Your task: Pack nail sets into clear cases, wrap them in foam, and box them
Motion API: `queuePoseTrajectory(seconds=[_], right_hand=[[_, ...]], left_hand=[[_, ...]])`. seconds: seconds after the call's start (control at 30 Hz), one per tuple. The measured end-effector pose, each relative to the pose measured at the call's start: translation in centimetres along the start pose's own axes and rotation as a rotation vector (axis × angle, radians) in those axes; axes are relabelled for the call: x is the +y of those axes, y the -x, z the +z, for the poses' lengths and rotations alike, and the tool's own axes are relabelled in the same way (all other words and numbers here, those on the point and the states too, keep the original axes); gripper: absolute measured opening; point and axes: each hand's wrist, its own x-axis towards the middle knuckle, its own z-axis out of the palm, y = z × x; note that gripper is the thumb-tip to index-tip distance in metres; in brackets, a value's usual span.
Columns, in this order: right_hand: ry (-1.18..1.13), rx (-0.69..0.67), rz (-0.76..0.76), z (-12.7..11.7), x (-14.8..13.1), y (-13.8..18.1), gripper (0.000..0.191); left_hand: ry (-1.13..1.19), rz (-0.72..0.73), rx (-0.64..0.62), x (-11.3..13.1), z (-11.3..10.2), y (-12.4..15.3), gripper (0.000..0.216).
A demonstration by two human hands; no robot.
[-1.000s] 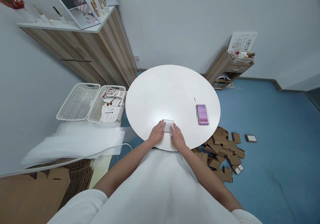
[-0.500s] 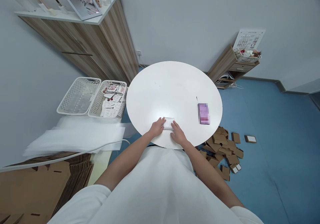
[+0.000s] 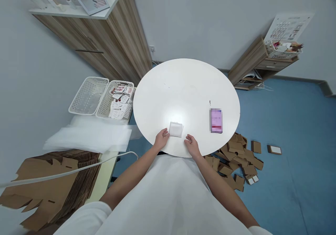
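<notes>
A small folded packet wrapped in white foam sheet (image 3: pixel 175 129) lies flat near the front edge of the round white table (image 3: pixel 183 84). My left hand (image 3: pixel 161 138) is just left of the packet, fingers loosely curved and apart, its fingertips close to the packet's lower left corner; whether they touch it I cannot tell. To the right of the packet, with a gap between, my right hand (image 3: pixel 192 145) rests near the tabletop, fingers slightly bent and holding nothing. A phone with a blurred purple screen (image 3: pixel 216 120) lies farther right on the table.
Left of the table stand an open white basket (image 3: pixel 88 95) and a basket of printed cards (image 3: pixel 118 102). Foam sheets (image 3: pixel 89 135) and stacked flat cardboard (image 3: pixel 52 186) lie nearer, crossed by a white cable (image 3: pixel 78 172). Small cardboard boxes (image 3: pixel 236 154) are piled on the floor at right.
Both hands have come off the packet and moved apart, toward me. The packet now lies uncovered, slightly turned. The camera view has shifted a little.
</notes>
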Motion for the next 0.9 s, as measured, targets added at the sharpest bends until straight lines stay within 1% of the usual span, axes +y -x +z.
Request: queuePoseTrajectory(seconds=[0.1, 0.23, 0.33, 0.43, 0.57, 0.67, 0.73, 0.8, 0.9], right_hand=[[-0.033, -0.024, 0.007, -0.4, -0.2, -1.3, 0.050], [-0.032, -0.026, -0.022, 0.0, -0.5, -2.9, 0.050], [-0.034, -0.045, -0.007, 0.6, -1.0, -3.8, 0.048], [0.000, -0.053, -0.016, 1.3, -1.3, -4.6, 0.042], [0.076, -0.037, -0.032, 2.1, -1.7, -5.5, 0.034], [0.087, -0.035, -0.038, 2.9, -2.6, -6.0, 0.033], [0.086, -0.033, -0.038, 3.9, -3.6, -6.5, 0.032], [0.081, -0.028, -0.040, 5.5, -4.9, -7.1, 0.032], [0.080, -0.019, -0.060, 8.7, -7.1, -8.5, 0.033]], left_hand=[[0.049, -0.083, 0.039, -0.2, 0.5, -0.7, 0.041], [0.054, -0.155, 0.107, 0.2, 0.9, -1.6, 0.038], [0.038, -0.160, 0.133, 0.7, 1.1, -2.1, 0.035], [0.044, -0.135, 0.119, 1.0, 1.2, -2.4, 0.030], [0.071, -0.143, 0.096, 0.9, 1.1, -2.9, 0.025], [0.092, -0.132, 0.074, 0.9, 0.2, -3.4, 0.022], [0.108, -0.110, 0.074, 1.0, -1.0, -3.9, 0.022], [0.123, -0.078, 0.090, 1.1, -2.5, -4.7, 0.025], [0.131, -0.025, 0.135, 1.2, -5.5, -6.2, 0.032]])
